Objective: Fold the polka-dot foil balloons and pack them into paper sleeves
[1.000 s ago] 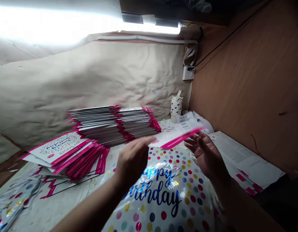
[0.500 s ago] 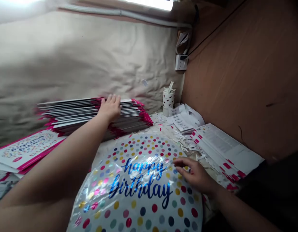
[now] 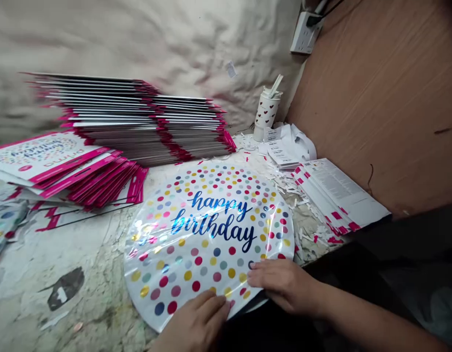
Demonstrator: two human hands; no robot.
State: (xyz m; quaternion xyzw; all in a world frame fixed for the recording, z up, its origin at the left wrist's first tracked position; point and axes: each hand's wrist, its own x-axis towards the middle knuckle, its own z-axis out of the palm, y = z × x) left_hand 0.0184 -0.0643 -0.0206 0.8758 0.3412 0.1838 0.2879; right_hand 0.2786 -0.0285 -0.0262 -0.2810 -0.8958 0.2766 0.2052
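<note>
A flat, round, shiny foil balloon (image 3: 207, 249) with coloured dots and blue "happy birthday" lettering lies on the worktable. At its near edge my left hand (image 3: 198, 318) has its fingers bent together over the foil, the thumb hidden. My right hand (image 3: 286, 286) holds the near right edge, fingers on top and thumb tucked below. Between the two hands the rim is slightly raised, showing a darker gap beneath. Behind the balloon stands a tall stack of pink-edged white printed packs (image 3: 145, 117).
More pink-edged packs (image 3: 97, 181) lie fanned out at left. A heart-patterned cup (image 3: 267, 110), a roll of labels (image 3: 284, 151) and flat printed packs (image 3: 343, 190) sit along the right. Paper scraps litter the worktable (image 3: 82, 254), whose near edge drops off at right.
My left hand has come from the top of the pack stack down to the balloon's near edge. My right hand has moved nearer along the balloon. The view has tilted downward.
</note>
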